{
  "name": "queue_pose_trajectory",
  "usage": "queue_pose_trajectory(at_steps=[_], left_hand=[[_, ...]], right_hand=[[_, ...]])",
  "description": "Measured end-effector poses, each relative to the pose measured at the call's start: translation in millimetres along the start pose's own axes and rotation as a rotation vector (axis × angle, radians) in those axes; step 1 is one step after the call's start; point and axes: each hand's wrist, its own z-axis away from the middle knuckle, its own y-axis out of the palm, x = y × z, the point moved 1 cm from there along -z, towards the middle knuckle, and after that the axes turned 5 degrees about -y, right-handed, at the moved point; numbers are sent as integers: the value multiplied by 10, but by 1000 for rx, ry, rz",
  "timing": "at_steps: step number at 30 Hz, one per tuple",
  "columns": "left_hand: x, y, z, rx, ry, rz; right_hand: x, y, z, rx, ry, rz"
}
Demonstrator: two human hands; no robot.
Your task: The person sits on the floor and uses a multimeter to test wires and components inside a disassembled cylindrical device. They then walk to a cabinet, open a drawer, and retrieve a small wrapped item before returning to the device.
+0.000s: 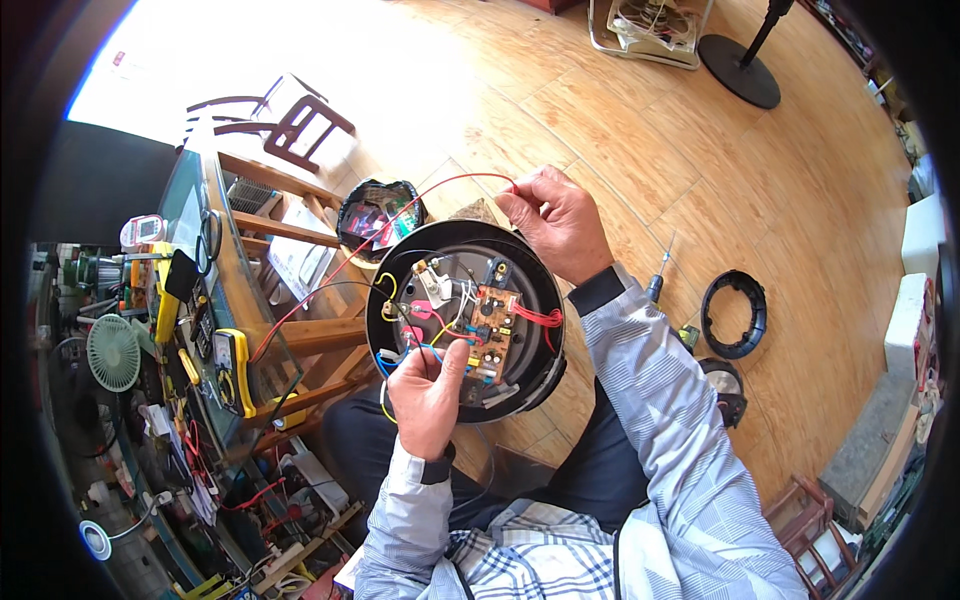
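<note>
An open round black appliance base (372, 312) sits over my lap, its underside facing up. Inside lie a brown circuit board (492, 325), a bundle of red wires (540, 318) and several coloured wires. At the far rim my right hand (560, 222) is closed in a pinch on a red test lead (440, 182). My left hand (428, 395) pinches over the near left part of the base, where a thin black test lead (345, 284) runs into its fingers; the tip is hidden. Both leads arc over from the side of a yellow multimeter (232, 372).
The multimeter is on a glass-topped wooden table (215, 290) at left, with tools and a small green fan (113, 352). A lined basket (380, 215) of parts stands beyond the base. On the wooden floor at right lie a screwdriver (657, 280) and a black ring (733, 313).
</note>
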Motion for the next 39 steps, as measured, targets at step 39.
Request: queue_pose_trajectory(at_steps=[39], left_hand=[[189, -22, 352, 77, 461, -337]], right_hand=[[-52, 44, 23, 0, -2, -22]])
